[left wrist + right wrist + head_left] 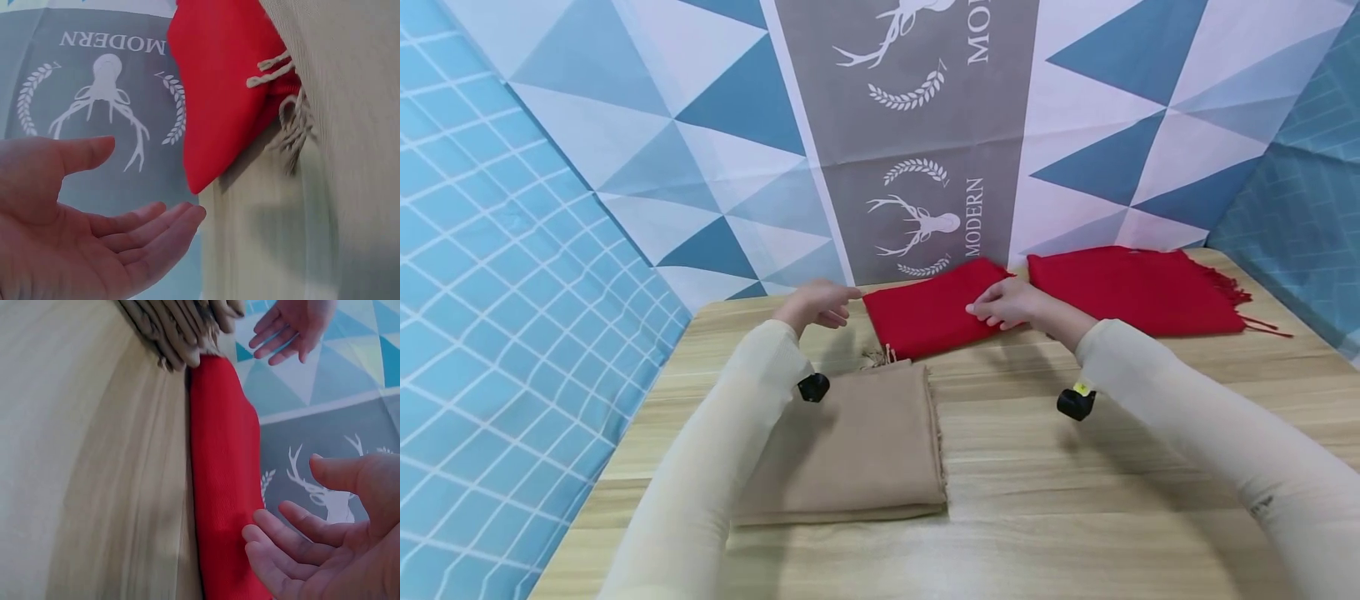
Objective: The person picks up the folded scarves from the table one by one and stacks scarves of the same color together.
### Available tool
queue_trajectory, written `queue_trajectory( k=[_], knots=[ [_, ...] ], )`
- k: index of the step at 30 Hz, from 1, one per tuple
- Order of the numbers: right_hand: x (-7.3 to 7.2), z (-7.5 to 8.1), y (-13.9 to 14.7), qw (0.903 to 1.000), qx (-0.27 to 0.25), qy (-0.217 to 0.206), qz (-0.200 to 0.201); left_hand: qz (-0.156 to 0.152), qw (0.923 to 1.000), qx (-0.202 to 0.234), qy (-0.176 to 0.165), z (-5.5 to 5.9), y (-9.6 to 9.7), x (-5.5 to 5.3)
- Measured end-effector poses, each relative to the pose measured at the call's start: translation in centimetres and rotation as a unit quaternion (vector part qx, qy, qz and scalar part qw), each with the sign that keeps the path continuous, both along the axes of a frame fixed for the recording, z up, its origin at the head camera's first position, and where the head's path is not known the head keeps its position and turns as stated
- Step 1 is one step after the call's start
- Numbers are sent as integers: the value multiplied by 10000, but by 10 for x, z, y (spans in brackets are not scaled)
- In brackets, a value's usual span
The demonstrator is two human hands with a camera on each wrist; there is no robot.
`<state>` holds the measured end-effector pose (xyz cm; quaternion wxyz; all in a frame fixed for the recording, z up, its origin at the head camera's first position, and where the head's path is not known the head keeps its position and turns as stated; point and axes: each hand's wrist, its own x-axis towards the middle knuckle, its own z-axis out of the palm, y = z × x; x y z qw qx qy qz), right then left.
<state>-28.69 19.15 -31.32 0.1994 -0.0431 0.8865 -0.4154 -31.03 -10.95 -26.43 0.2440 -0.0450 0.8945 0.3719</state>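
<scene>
A folded red scarf lies at the back of the table, with pale twisted fringe at its near left corner. My left hand hovers just left of it; in the left wrist view its thumb and fingers are spread apart and nothing is between them. Over the scarf's right end is my right hand. The right wrist view has its loosely bent fingertips right at the red cloth, thumb apart. Below my left forearm, a folded beige scarf with a frayed right edge lies partly hidden by the sleeve.
Another folded red scarf, fringed at its right end, lies at the back right. A patterned backdrop stands right behind the wooden table. Blue checked cloth borders the left side.
</scene>
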Motion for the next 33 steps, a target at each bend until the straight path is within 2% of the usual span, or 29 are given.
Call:
queue_trajectory(
  k=[6, 13, 26, 33],
  knots=[
    [-11, 0, 5, 9993, -7, -63, -364, 319, 9982, 509, -60, -15, 11, -7],
    [-25, -3, 11, 9973, 242, 159, -678, 643, 9940, 828, -302, -28, 21, -12],
    [-46, -3, 27, 9902, 761, 257, -1141, 823, 9914, 799, -633, -42, 32, -19],
    [-59, -13, 35, 9872, 606, 176, -1463, 813, 9918, 749, -648, -48, 36, -23]
  ],
)
